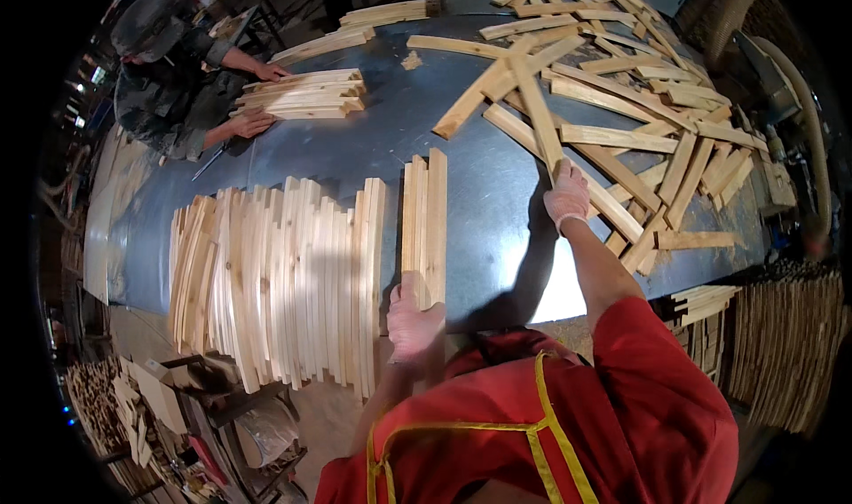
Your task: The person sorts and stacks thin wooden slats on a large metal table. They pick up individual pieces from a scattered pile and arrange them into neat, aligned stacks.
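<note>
My left hand [415, 320], in a pale glove, is closed round the near end of a few upright-edged wooden slats [424, 224] at the table's front. Close by on its left stands a long row of similar slats [293, 278], packed side by side. Farther right, my gloved right hand [566, 195] grips the near end of a single wooden slat [536, 109]. That slat reaches away over a loose, criss-crossed pile of slats [621, 140]. The fingertips of both hands are partly hidden.
A metal-topped table [484, 202] lies under everything. Across it at the far left, a co-worker [169, 78] has both hands on a small slat bundle [306, 94]. More slats [390, 12] lie at the far edge. Stacked wood [785, 344] stands below at right.
</note>
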### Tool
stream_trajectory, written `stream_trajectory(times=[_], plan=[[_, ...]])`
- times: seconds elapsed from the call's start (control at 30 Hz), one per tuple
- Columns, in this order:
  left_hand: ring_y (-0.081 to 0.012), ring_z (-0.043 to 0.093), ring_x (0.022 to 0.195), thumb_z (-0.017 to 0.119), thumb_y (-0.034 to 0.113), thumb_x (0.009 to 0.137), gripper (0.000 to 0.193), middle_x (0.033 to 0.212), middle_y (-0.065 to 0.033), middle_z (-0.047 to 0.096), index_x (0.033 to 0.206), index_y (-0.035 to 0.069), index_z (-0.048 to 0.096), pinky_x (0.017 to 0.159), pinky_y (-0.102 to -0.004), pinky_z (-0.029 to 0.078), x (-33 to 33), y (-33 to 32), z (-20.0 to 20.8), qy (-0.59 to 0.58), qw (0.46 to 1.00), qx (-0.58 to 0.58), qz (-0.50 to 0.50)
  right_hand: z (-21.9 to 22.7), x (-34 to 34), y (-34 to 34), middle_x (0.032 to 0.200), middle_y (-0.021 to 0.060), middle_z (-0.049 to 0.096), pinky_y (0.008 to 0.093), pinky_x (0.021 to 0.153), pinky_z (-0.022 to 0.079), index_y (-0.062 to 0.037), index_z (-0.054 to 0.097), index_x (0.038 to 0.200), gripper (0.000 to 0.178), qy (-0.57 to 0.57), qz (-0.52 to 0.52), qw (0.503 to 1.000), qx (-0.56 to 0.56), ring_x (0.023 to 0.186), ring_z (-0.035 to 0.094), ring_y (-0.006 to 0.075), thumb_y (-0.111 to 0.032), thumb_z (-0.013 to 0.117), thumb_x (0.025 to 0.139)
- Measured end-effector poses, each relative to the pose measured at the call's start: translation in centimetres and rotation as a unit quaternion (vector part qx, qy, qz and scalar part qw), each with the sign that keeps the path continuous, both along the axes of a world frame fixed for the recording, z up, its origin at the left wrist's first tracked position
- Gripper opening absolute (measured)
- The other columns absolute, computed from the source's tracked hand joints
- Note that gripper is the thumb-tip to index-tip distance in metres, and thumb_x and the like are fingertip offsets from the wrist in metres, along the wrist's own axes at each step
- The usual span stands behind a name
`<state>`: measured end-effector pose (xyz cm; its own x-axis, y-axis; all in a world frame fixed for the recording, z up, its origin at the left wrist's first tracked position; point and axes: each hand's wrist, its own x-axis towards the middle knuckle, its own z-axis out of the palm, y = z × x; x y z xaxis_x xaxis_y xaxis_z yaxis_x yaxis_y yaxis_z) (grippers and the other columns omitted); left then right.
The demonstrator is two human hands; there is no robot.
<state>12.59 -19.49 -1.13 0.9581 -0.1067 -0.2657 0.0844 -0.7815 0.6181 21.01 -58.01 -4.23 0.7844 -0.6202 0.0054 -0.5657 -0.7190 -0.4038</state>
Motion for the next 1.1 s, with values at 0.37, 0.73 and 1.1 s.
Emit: stream_trajectory(times=[0.37, 0.73, 1.1], plan=[[-0.047, 0.061, 0.12, 0.082, 0.032, 0.078, 0.089, 0.141, -0.0259, 0.054, 0.156, 0.016, 0.042, 0.101, -0.0519, 0.052, 2.4, -1.7, -1.7, -0.03, 0.995, 0.08, -0.056, -2.9, -13.7, 11.1, 0.102, 0.0077, 0.074, 0.0335, 0.08, 0.056, 0.0051, 0.067, 0.125, 0.038, -0.091, -0.054, 0.752, 0.651, 0.088, 0.068, 0.0201, -0.007, 0.07, 0.09], [-0.0448, 0.053, 0.134, 0.085, 0.051, 0.076, 0.103, 0.159, -0.0256, 0.039, 0.159, 0.012, 0.037, 0.108, -0.0532, 0.048, 2.3, -6.6, -1.8, -0.066, 0.974, 0.201, -0.076, -1.3, -8.0, 8.7, 0.11, 0.0262, 0.071, 0.0494, 0.092, 0.054, -0.0033, 0.073, 0.103, 0.039, 0.009, 0.387, 0.869, 0.309, 0.102, 0.067, 0.0434, -0.036, 0.068, 0.082], [-0.045, 0.059, 0.124, 0.084, 0.04, 0.075, 0.096, 0.149, -0.0218, 0.046, 0.154, 0.013, 0.038, 0.101, -0.053, 0.053, 2.7, -6.2, -2.8, -0.052, 0.986, 0.15, -0.042, 0.3, -5.1, -8.1, 0.112, 0.0211, 0.072, 0.0429, 0.092, 0.062, 0.0066, 0.058, 0.134, 0.057, 0.011, 0.052, 0.683, 0.728, 0.105, 0.072, 0.0304, -0.032, 0.075, 0.096]])
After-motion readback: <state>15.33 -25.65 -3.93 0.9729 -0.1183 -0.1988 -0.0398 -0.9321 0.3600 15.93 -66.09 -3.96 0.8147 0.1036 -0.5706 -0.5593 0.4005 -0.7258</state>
